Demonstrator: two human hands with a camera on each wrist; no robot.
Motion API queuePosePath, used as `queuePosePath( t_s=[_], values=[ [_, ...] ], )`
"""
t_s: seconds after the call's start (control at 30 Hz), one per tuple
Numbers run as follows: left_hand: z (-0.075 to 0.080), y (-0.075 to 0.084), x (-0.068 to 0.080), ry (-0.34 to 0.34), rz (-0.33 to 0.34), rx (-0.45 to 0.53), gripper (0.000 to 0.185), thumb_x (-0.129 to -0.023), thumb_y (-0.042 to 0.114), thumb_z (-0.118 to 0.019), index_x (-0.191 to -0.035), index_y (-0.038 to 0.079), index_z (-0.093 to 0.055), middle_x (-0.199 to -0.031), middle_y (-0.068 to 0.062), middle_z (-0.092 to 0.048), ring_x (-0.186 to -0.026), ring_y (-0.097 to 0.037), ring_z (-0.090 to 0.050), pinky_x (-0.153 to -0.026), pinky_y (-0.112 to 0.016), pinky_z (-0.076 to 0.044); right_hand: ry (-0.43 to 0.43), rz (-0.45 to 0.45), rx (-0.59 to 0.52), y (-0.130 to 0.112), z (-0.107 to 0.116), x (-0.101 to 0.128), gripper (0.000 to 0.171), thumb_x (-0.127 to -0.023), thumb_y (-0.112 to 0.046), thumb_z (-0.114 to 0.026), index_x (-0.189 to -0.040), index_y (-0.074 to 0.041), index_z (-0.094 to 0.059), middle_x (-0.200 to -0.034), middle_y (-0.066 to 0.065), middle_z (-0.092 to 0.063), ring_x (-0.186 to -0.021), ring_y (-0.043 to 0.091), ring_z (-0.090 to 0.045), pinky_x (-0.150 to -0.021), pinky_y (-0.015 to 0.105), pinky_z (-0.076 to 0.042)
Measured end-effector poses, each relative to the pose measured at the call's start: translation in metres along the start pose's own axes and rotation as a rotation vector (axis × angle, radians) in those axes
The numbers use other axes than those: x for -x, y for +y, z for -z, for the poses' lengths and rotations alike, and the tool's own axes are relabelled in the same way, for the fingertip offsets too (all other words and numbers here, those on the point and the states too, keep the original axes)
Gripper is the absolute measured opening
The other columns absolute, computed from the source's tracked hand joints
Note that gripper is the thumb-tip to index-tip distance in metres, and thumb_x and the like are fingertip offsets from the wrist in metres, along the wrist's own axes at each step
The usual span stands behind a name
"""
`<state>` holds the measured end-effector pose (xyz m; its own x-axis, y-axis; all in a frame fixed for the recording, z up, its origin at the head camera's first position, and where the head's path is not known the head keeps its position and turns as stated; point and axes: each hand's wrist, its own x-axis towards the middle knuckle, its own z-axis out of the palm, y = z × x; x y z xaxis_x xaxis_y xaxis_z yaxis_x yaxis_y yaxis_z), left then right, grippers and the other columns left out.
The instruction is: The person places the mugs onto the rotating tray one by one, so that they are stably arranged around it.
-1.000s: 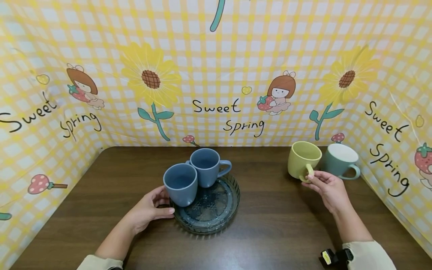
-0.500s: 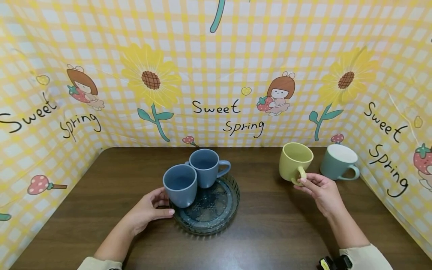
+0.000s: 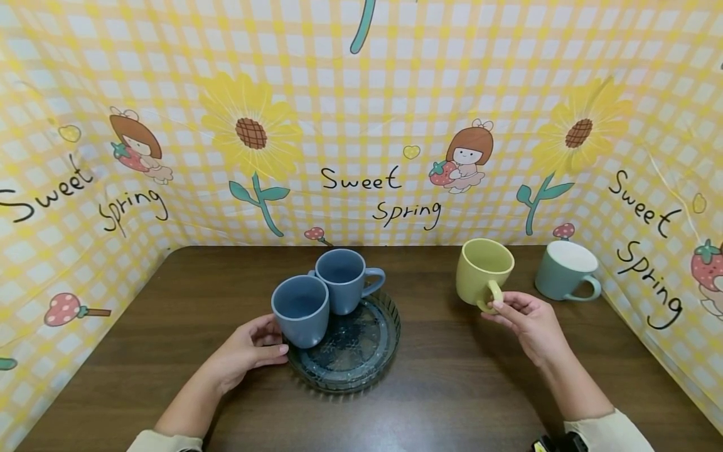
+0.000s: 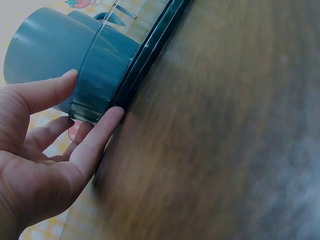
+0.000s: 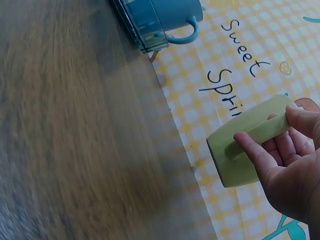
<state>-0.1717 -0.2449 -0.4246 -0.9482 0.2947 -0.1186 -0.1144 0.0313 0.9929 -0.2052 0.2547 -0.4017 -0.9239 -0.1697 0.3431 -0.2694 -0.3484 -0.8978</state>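
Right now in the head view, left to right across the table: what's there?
left hand on the tray rim → front blue mug → rear blue mug → yellow-green mug, its handle held by the right hand → teal mug

A matte yellow-green mug (image 3: 484, 272) hangs upright just above the tabletop, mouth up and empty, its loop handle turned toward six o'clock. At nine o'clock from it sits a round dark glass tray (image 3: 369, 358) with a ribbed rim, flat on the wood, carrying two blue mugs (image 3: 324, 295).
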Motion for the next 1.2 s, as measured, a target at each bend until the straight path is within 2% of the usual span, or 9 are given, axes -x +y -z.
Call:
queuePosePath(
  t_s=[0.2,0.47,0.8,1.2],
  values=[
    [0.001,0.0,0.001,-0.013,-0.009,0.022,0.063,-0.09,-0.001,-0.066,-0.142,-0.012,-0.031,-0.113,-0.017,-0.047,-0.098,-0.02,-0.056,-0.085,-0.043,-0.055,-0.021,-0.011,0.021,-0.002,-0.008,0.002,0.023,-0.092,0.018,-0.051,-0.097,0.005,-0.069,-0.089,0.01,-0.069,-0.087,0.023,-0.07,-0.078,0.039,-0.058],
    [0.0,0.002,0.0,-0.004,-0.005,0.016,0.061,-0.091,-0.001,-0.066,-0.141,-0.011,-0.034,-0.114,-0.018,-0.049,-0.099,-0.023,-0.057,-0.085,-0.044,-0.055,-0.039,-0.017,0.043,-0.003,-0.016,0.004,0.017,-0.092,0.016,-0.052,-0.099,0.009,-0.067,-0.09,0.01,-0.069,-0.088,0.023,-0.07,-0.079,0.039,-0.058],
    [-0.002,0.002,-0.001,0.04,0.008,-0.01,0.069,-0.086,-0.001,-0.071,-0.142,-0.01,-0.032,-0.123,-0.018,-0.052,-0.107,-0.022,-0.058,-0.085,-0.042,-0.055,-0.038,-0.035,0.082,-0.003,-0.026,0.006,0.017,-0.092,0.014,-0.055,-0.098,0.005,-0.068,-0.09,0.01,-0.069,-0.089,0.023,-0.07,-0.08,0.041,-0.057],
    [-0.004,0.003,0.0,0.025,-0.018,-0.006,0.078,-0.085,-0.002,-0.072,-0.148,-0.008,-0.026,-0.136,-0.021,-0.049,-0.114,-0.024,-0.054,-0.085,-0.042,-0.056,-0.088,-0.022,0.091,-0.008,-0.038,0.009,0.018,-0.092,0.015,-0.055,-0.099,0.005,-0.068,-0.092,0.01,-0.07,-0.089,0.023,-0.07,-0.08,0.042,-0.057]
  ],
)
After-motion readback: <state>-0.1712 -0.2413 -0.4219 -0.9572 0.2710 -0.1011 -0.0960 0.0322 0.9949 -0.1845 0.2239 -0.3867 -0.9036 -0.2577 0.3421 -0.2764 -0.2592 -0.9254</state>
